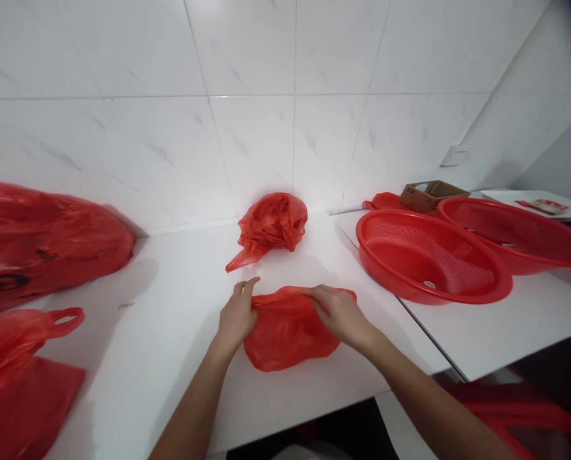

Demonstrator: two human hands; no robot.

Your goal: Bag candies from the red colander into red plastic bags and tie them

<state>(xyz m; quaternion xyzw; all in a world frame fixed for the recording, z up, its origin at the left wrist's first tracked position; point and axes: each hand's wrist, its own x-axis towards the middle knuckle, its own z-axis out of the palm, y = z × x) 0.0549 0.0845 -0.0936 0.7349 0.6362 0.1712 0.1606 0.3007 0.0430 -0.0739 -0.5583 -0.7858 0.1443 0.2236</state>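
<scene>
A thin red plastic bag [289, 335] is spread on the white table in front of me. My left hand [237, 316] has its thumb and fingers closed around the bag's upper left corner, one fingertip sticking out past the edge. At the top edge, right of centre, my right hand [340, 313] grips the film, its fingertips partly tucked against the plastic. Just beyond the bag, a crumpled heap of red plastic [275, 220] lies near the wall, a loose end pointing left.
At the far left are a large filled red bag [50, 249] with dark print and a red bag with a loop handle [67, 321]. Rightward stand a red perforated basin [433, 255], a second red basin [520, 236] and a brown box [431, 195]. A tiled wall [251, 51] closes the back.
</scene>
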